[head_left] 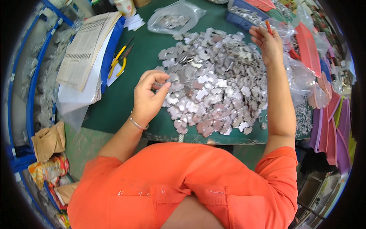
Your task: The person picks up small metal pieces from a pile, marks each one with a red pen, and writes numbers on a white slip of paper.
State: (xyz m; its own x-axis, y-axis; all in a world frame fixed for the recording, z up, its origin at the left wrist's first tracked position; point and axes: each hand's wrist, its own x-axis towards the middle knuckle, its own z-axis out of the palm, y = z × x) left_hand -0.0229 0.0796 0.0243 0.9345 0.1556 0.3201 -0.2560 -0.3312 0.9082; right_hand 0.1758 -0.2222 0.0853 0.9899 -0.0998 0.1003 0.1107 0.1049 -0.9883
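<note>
A wide heap of small flat silvery metal pieces (213, 87) covers the middle of the green table. At its left edge is my left hand (148, 95), its fingers curled and the thumb near the index fingertip. Whatever may be in that pinch is too small to make out. Up at the heap's far right, my right hand (270, 45) holds a thin orange-red stick-like thing (268, 27) by the thumb, the other fingers loosely bent. The rest of that stick is hidden by the hand.
Yellow-handled scissors (121, 63) lie left of the heap, beside newspapers (85, 47) on a blue folder. A clear bag (156, 21) of metal pieces and a blue bin (238, 21) stand at the far side. Red trays (308, 49) and plastic bags crowd the right; blue shelving (32, 76) is left.
</note>
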